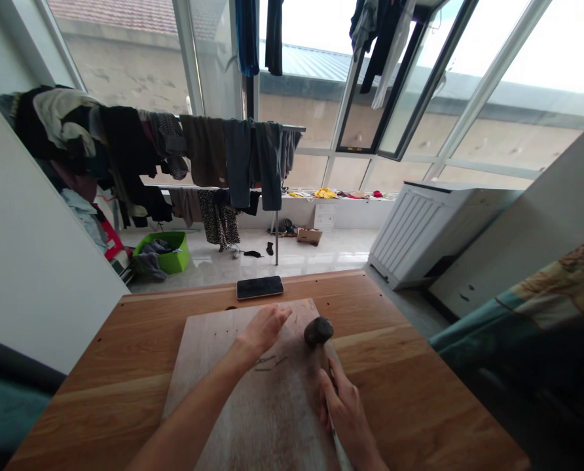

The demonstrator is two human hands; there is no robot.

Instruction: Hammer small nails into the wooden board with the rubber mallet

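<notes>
My right hand (344, 405) is closed around the handle of a hammer (318, 331), whose dark, blunt head is raised at the right edge of a worn wooden board (253, 425). On the far part of this board, my left hand (267, 327) has its fingertips pinched together. Whatever is between those fingertips is too small to make out. Several thin nails (265, 367) lie loose on the board, just right of my left forearm. Small dark dots, perhaps nails or holes, show in the board left of that hand.
The board rests on a brown wooden table (395, 392). A black phone (260, 288) lies near the far edge. Beyond stand a drying rack with clothes (203, 150), a green basket (177, 254) and a white ribbed cabinet (404, 229). A curtain (528, 301) hangs at the right.
</notes>
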